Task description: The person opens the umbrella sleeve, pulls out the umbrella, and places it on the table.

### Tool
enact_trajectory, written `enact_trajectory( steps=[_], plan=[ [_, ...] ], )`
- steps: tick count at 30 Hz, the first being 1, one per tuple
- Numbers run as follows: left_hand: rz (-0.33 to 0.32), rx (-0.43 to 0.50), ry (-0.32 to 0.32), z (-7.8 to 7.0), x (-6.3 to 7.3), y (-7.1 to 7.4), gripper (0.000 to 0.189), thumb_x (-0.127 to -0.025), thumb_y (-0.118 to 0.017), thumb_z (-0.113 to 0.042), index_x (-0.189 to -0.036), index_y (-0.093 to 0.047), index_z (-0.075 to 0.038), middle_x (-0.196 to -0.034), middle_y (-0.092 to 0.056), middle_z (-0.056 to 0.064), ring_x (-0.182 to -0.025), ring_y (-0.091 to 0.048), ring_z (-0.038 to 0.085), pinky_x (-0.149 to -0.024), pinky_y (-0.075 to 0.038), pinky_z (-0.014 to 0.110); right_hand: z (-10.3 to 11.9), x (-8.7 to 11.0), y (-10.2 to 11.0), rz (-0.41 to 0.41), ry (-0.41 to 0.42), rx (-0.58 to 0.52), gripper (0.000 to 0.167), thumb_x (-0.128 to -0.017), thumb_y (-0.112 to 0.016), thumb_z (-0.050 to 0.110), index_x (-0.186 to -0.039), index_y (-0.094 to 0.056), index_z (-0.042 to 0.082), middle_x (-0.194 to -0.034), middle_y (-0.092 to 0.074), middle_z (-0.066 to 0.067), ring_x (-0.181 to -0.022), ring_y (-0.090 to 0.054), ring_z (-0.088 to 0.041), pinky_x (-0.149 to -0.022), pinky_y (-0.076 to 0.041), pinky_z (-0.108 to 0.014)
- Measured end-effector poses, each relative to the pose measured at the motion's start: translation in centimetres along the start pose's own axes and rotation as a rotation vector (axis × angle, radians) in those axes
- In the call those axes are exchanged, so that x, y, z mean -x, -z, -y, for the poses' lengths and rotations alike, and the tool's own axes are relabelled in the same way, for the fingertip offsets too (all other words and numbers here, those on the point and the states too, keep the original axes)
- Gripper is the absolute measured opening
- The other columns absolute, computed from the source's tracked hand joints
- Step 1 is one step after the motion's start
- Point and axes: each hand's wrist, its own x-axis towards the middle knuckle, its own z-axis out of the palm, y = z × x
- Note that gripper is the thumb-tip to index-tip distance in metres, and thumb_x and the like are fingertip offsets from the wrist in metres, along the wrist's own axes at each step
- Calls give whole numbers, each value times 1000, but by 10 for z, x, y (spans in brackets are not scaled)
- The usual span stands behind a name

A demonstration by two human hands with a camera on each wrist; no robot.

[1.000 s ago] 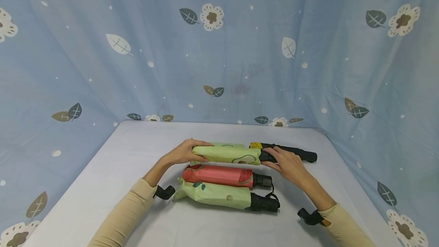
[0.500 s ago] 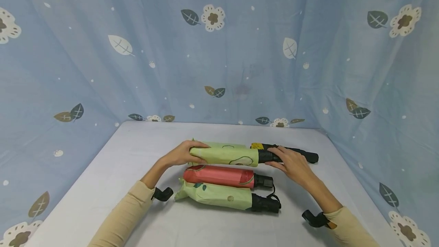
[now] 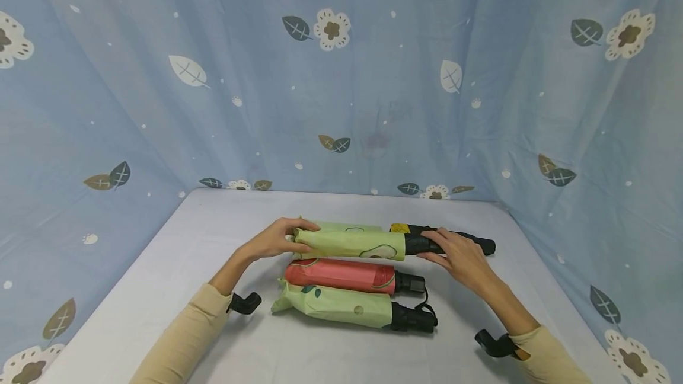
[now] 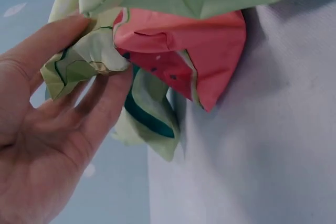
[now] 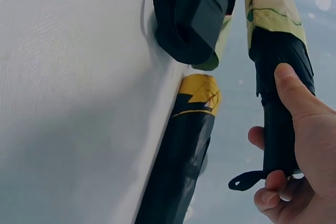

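Both hands hold a folded light-green umbrella (image 3: 349, 244) with an avocado print, lying crosswise. At its left end, my left hand (image 3: 273, 239) pinches the gathered fabric, thumb on the near side; the left wrist view shows the fingers (image 4: 113, 95) around that crumpled end. My right hand (image 3: 463, 257) grips the black handle end (image 5: 278, 129), its thumb along the dark part and a small strap loop hanging out. Directly in front lies a red watermelon-print umbrella (image 3: 341, 274), and nearer still another green umbrella (image 3: 341, 306) with a black handle.
Behind the held umbrella, another light-green one (image 3: 368, 227) is partly hidden. A black umbrella with a yellow end (image 3: 400, 228) lies at the back right, partly behind the right hand. White cloth covers the table (image 3: 213, 218); a blue patterned curtain (image 3: 240, 76) surrounds its back and sides.
My left hand has slid left toward the tip of the held umbrella. The right hand has shifted slightly right along the handle. The other umbrellas stay put.
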Motion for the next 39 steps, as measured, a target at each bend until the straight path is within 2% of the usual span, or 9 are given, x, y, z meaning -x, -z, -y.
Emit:
enact_trajectory(
  steps=[4, 9, 14, 19, 26, 30, 34, 39],
  plan=[
    [-11, -15, -8, 3, 2, 1, 46, -87, -75, -20, -131, -63, -16, -131, -63, 6, -93, -61, 13, -77, -50, 33, -3, 2, 1, -11, -5, -9, 50, -78, -77, 42, -122, -66, 20, -99, -70, -4, -63, -59, -16, -47, -38, -23],
    [-33, -33, 2, 4, 4, 2, 44, -88, -73, -11, -131, -62, -10, -131, -63, 11, -101, -63, 14, -82, -51, 35, -8, 6, 3, -17, -21, -23, 50, -77, -78, 40, -121, -66, 19, -99, -69, -2, -64, -59, -16, -48, -40, -24],
    [-35, -24, 15, -10, 8, 5, 42, -87, -72, -6, -129, -63, -7, -128, -64, 13, -101, -63, 14, -85, -51, 40, -12, 10, 4, -11, -35, -28, 50, -77, -79, 37, -122, -66, 19, -103, -70, -4, -66, -61, -17, -49, -41, -26],
    [-31, -8, 14, -23, 11, 6, 40, -88, -72, -7, -127, -64, -5, -126, -64, 15, -97, -64, 15, -80, -51, 34, -15, 13, 4, -5, -41, -41, 49, -77, -80, 34, -121, -66, 18, -104, -70, -4, -65, -60, -16, -49, -40, -24],
    [-37, -22, 39, 12, 15, 2, 42, -88, -75, -22, -128, -65, -18, -123, -66, 6, -85, -60, 11, -74, -50, 34, -19, 24, 0, 0, -42, -29, 47, -78, -78, 34, -120, -66, 16, -98, -68, -3, -64, -57, -14, -49, -40, -24],
    [-38, -30, 37, 15, 15, 1, 41, -88, -74, -22, -128, -65, -19, -123, -66, 5, -85, -60, 10, -74, -50, 35, -21, 27, 0, -17, -37, -29, 48, -76, -80, 33, -119, -67, 16, -96, -69, -2, -62, -56, -13, -49, -40, -24],
    [-38, -47, 40, 18, 16, 1, 41, -89, -74, -24, -129, -65, -19, -125, -66, 6, -85, -60, 9, -74, -49, 36, -23, 29, 1, 2, -59, -33, 48, -77, -79, 34, -120, -67, 17, -99, -70, -3, -62, -57, -13, -49, -40, -24],
    [-54, -71, 47, 20, 16, 5, 42, -88, -74, -25, -129, -64, -19, -125, -66, 6, -83, -60, 9, -72, -50, 30, -28, 30, 6, 19, -93, -47, 46, -79, -79, 32, -121, -66, 16, -105, -70, -7, -69, -63, -20, -52, -46, -30]
  ],
)
